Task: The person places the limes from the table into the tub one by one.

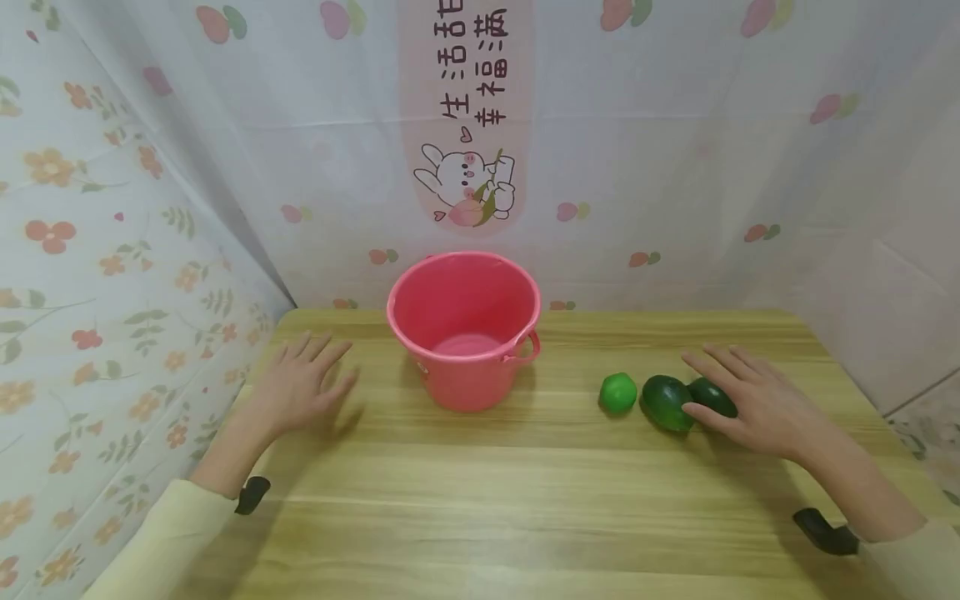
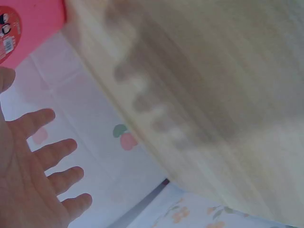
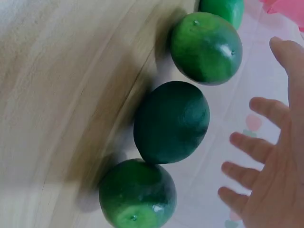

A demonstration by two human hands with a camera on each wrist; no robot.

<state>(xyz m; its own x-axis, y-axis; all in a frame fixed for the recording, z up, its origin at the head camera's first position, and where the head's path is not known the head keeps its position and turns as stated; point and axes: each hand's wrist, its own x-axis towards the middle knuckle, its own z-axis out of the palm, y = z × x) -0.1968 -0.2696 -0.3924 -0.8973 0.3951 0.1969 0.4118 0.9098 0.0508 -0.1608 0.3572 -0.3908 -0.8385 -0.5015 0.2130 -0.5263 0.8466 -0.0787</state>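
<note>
My left hand (image 1: 296,390) is held with fingers spread above the wooden table, left of a pink bucket (image 1: 471,379), and holds nothing. My right hand (image 1: 768,410) hovers with extended fingers over a row of green fruits, apart from them in the right wrist view. A bright green, lime-like fruit (image 1: 618,393) lies nearest the bucket. Beside it are a glossy dark green fruit (image 1: 666,403) and another dark green fruit (image 1: 712,397), partly behind my hand. In the right wrist view, a further green fruit (image 3: 137,194) ends the row; my hand hides it in the head view.
The bucket stands upright near the back of the wooden table (image 1: 480,500), its handle (image 1: 534,346) on the right side. Behind the table hangs a printed curtain (image 1: 675,167), with a floral one (image 1: 112,292) along the left. Black wrist mounts (image 1: 252,495) show at both sleeves.
</note>
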